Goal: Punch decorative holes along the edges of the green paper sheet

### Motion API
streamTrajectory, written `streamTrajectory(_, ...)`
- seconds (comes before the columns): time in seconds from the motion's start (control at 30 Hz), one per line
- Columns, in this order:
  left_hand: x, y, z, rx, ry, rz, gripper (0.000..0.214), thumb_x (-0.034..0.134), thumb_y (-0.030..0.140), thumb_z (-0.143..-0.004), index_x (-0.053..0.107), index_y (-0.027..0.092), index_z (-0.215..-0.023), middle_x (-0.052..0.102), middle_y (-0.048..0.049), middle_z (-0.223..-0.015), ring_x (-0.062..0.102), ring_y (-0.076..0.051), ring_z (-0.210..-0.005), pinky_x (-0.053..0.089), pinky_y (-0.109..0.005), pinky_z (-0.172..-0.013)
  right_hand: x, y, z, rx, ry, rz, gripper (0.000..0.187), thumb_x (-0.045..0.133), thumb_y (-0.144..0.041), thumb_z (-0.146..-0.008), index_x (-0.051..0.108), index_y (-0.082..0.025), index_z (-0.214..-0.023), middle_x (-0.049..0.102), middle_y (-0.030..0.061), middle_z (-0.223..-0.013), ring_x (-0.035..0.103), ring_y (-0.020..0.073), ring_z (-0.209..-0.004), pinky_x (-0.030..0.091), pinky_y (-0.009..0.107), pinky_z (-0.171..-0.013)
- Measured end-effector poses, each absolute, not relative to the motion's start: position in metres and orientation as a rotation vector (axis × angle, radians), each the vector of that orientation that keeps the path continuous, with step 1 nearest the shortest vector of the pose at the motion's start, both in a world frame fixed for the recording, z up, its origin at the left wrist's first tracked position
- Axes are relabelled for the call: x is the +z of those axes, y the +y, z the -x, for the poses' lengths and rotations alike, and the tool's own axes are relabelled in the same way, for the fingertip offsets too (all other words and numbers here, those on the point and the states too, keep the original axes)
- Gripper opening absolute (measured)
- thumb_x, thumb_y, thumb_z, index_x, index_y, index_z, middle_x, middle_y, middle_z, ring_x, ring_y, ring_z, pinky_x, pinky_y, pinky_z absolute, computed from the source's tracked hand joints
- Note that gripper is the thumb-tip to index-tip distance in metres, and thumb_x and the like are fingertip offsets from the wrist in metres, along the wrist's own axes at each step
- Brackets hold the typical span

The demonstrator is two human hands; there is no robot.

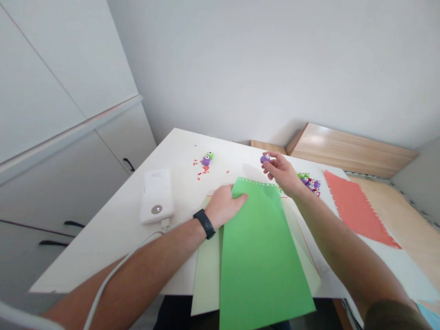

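Observation:
My left hand (225,206) grips the left edge of a green sheet of paper (263,252), thumb on top and fingers underneath. Small notches run along the sheet's far edge. Just beyond that edge, my right hand (280,172) pinches a small purple paper punch (265,158) with a white eye, raised off the paper. Under the green sheet lies a pale yellow sheet (208,275), with a thin red edge of another sheet showing. To the left, a purple-and-green punch (206,160) sits among red paper bits (205,170).
Several green, purple and red punches (311,183) are clustered beyond my right forearm. An orange-red sheet (359,206) with scalloped edges lies at the right. A white power bank (157,195) with a cable (120,270) rests on the white table (103,247), left of my arm.

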State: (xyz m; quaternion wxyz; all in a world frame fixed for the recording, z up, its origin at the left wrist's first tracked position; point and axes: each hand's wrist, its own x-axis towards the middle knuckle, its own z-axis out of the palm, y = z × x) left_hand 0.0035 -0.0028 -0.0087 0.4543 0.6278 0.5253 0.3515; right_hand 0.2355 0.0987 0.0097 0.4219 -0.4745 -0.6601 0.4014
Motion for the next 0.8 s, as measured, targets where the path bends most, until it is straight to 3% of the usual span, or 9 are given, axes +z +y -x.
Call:
streamTrajectory(0.23, -0.012, 0.001, -0.002, 0.884, 1.265, -1.529, 0.041, 0.068, 0.05, -0.094, 0.08, 0.019, -0.117, 0.082, -0.0079, -0.119, 0.076, -0.032, -0.111, 0.055, -0.042, -0.102, -0.001, 0.033, -0.305, 1.288, -1.321, 1.118, 0.037, 0.084, -0.037, -0.086, 0.069, -0.028, -0.119, 0.058, -0.0036, -0.08, 0.046, 0.011, -0.063, 0.033, 0.028, -0.058)
streamTrajectory(0.47, -0.01, 0.005, -0.004, 0.918, 1.25, -1.353, 0.047, 0.075, 0.053, -0.091, 0.077, 0.019, -0.123, 0.08, -0.0096, -0.126, 0.075, -0.033, -0.116, 0.058, -0.044, -0.101, -0.012, 0.025, -0.318, 1.439, -1.09, 1.086, 0.037, 0.086, -0.041, -0.087, 0.068, -0.026, -0.115, 0.056, -0.0027, -0.077, 0.046, 0.0114, -0.067, 0.027, 0.024, -0.053)
streamTrajectory(0.6, -0.006, 0.005, -0.004, 0.851, 1.31, -1.298, 0.048, 0.075, 0.057, -0.09, 0.078, 0.02, -0.121, 0.08, -0.0096, -0.125, 0.077, -0.034, -0.11, 0.06, -0.046, -0.096, -0.013, 0.022, -0.322, 1.529, -1.007, 1.051, 0.038, 0.088, -0.037, -0.085, 0.069, -0.027, -0.117, 0.06, -0.0014, -0.085, 0.05, 0.011, -0.07, 0.029, 0.023, -0.054)
streamTrajectory(0.8, 0.003, 0.004, -0.004, 0.844, 1.368, -1.322, 0.045, 0.075, 0.049, -0.092, 0.076, 0.024, -0.129, 0.079, -0.0058, -0.13, 0.076, -0.033, -0.114, 0.06, -0.043, -0.099, -0.017, 0.021, -0.319, 1.579, -0.966, 1.057, 0.028, 0.082, -0.043, -0.091, 0.073, -0.023, -0.108, 0.059, -0.0005, -0.085, 0.048, 0.0098, -0.068, 0.031, 0.022, -0.054)
